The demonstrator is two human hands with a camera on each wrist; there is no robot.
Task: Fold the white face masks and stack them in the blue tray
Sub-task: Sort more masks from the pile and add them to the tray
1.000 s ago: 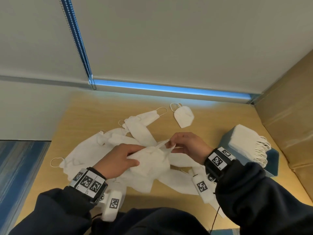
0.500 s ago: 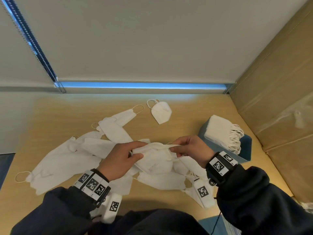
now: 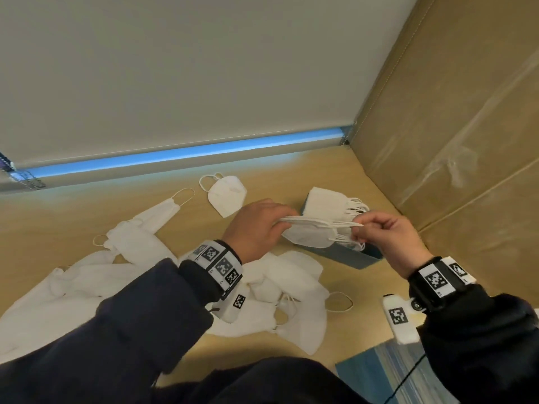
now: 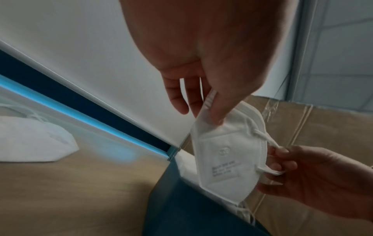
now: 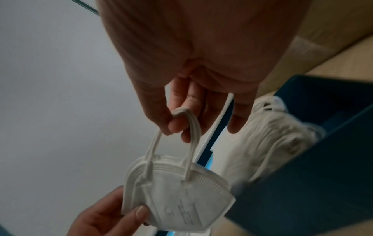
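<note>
Both hands are raised above the near end of the blue tray (image 3: 347, 255), holding one folded mask (image 3: 309, 236) between them. The left hand (image 3: 256, 225) reaches in from the side of the tray away from the cardboard wall, thumb and fingers pinching the mask's folded edge; in the left wrist view the fingertips (image 4: 217, 115) close on the white rim. The right hand (image 3: 388, 237) holds the opposite end, its thumb and forefinger curled through both ear loops (image 5: 187, 127), with the remaining fingers loosely bent. The mask hangs flat and folded, printed face visible, directly over the tray and not yet resting in it.

Inside the tray, at its far end, a stack of folded masks (image 3: 326, 204) sits with its ear loops fanned toward the cardboard wall (image 3: 455, 135), which stands just beyond the tray. A single folded mask (image 3: 227, 193) lies on the wooden table (image 3: 73, 217) near the tray's far corner. A heap of unfolded masks (image 3: 122, 258) lies spread on the table, well apart from the tray, partly hidden beneath the left sleeve (image 3: 116, 330).
</note>
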